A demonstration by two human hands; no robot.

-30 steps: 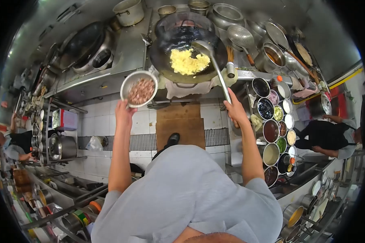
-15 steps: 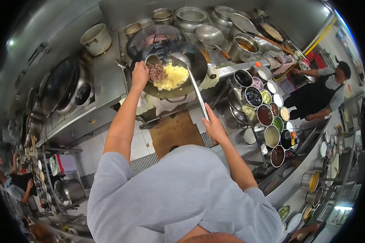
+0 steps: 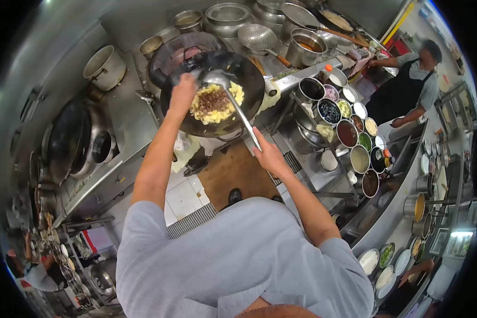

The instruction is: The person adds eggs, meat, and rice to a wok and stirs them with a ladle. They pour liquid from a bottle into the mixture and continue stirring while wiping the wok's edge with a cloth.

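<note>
A dark wok [image 3: 252, 71] holds scrambled egg [image 3: 236, 95] with a heap of chopped brown meat [image 3: 213, 100] on top. My left hand [image 3: 183, 93] is over the wok's left side, closed and smeared by motion, with a blurred small metal bowl [image 3: 196, 75] at its fingers. My right hand [image 3: 268, 155] is wrapped round the long handle of a metal ladle [image 3: 241, 114]. The ladle's head rests in the wok at the far edge of the egg.
Behind the wok stand metal pots [image 3: 228, 21] and a perforated strainer [image 3: 257, 37]. To the right is a rack of several ingredient containers [image 3: 347, 132]. A co-worker [image 3: 403, 90] in a dark apron stands beyond it. A pot [image 3: 105, 69] sits on the left counter.
The meat has gone from the bowl onto the egg. My left hand has moved up and away from the food, blurring. The ladle stays in my right hand; the whole view has shifted.
</note>
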